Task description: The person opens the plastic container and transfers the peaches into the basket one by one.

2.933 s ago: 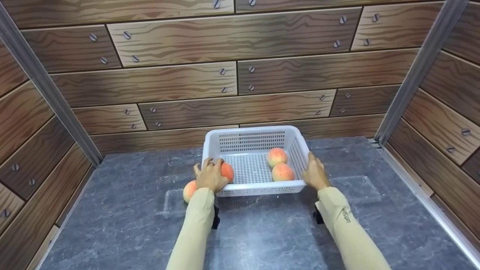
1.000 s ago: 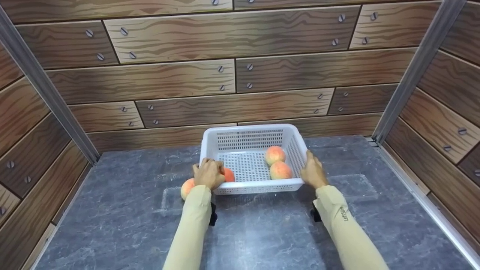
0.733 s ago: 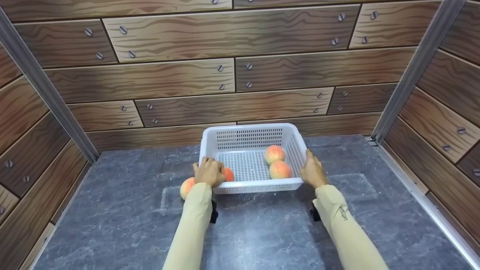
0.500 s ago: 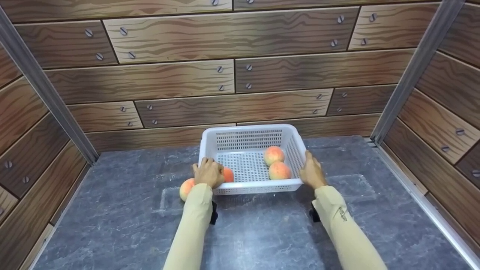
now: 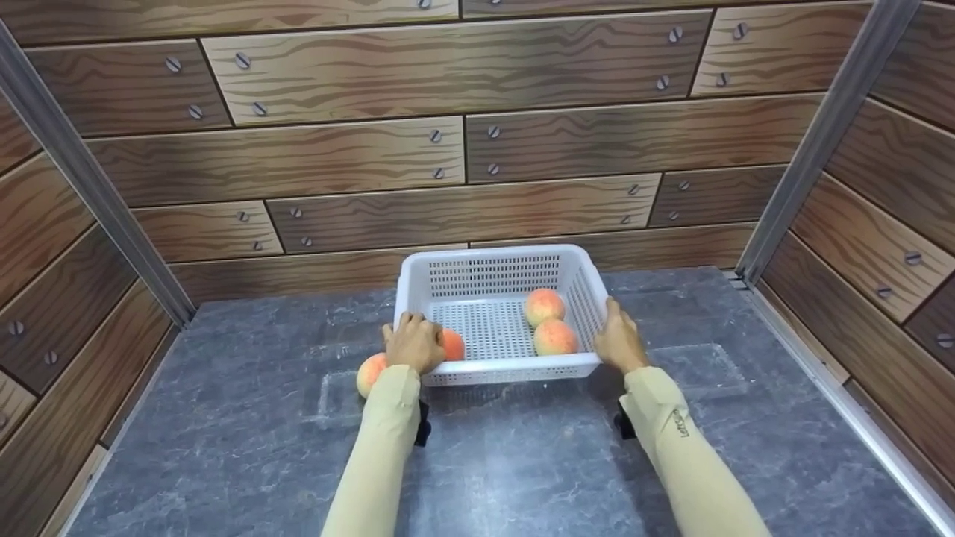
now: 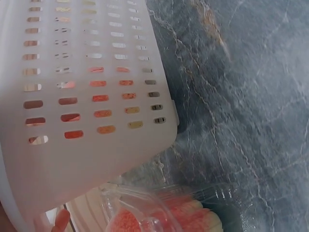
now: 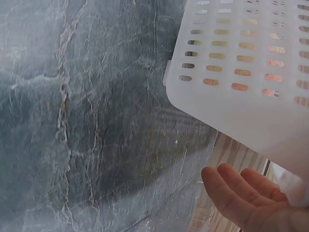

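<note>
A white slotted plastic basket (image 5: pixel 515 367) stands near the back of the grey marbled table. My left hand (image 5: pixel 414 343) grips its front left rim, fingers bent over the side. Inside, beside that hand, lies an orange-red peach (image 5: pixel 452 344), partly hidden by it. Two yellow-and-red peaches, a rear peach (image 5: pixel 545 306) and a front peach (image 5: pixel 555 337), touch each other at the basket's right. My right hand (image 5: pixel 621 339) holds the right rim; in the right wrist view its fingers (image 7: pixel 227 191) extend below the rim, outside the wall. Another peach (image 5: pixel 371 373) sits outside, left of my left wrist.
A clear plastic container (image 6: pixel 145 208) surrounds the outside peach at the left. Another clear tray (image 5: pixel 720 365) lies on the table (image 5: pixel 522 477) to the right. Wood-patterned panels (image 5: pixel 462 149) enclose the back and both sides.
Since the oldest frame, my left hand's spread fingers have drawn in over the rim. The basket and peaches keep their places; the head view has shifted slightly.
</note>
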A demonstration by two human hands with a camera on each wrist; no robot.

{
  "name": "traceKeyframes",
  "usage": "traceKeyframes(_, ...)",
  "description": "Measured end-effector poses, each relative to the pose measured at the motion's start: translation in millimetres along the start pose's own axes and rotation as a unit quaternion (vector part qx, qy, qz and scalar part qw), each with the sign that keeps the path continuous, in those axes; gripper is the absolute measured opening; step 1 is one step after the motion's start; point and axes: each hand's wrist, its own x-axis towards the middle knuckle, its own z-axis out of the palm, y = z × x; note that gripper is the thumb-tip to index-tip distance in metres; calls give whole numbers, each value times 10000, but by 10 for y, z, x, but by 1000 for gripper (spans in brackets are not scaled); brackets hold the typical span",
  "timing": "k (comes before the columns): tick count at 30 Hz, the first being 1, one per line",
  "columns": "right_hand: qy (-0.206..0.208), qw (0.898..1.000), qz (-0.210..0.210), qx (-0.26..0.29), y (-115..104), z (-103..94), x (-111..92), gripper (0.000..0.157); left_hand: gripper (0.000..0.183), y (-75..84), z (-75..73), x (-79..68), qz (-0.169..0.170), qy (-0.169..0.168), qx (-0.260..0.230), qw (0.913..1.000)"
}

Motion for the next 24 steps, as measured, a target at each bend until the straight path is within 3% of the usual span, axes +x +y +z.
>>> traceKeyframes(8,-84,9999,30,-49,-2,-26,3,69,7,-30,-30,-40,212,158,-521,9983)
traceKeyframes(16,-163,9998,123,-60,-11,-19,20,68,5,-82,-38,-102,313,735,-1029,9915)
traceKeyframes(24,-164,9998,92,-100,-16,-30,18,70,4,-170,-36,-147,587,1245,-999,9854)
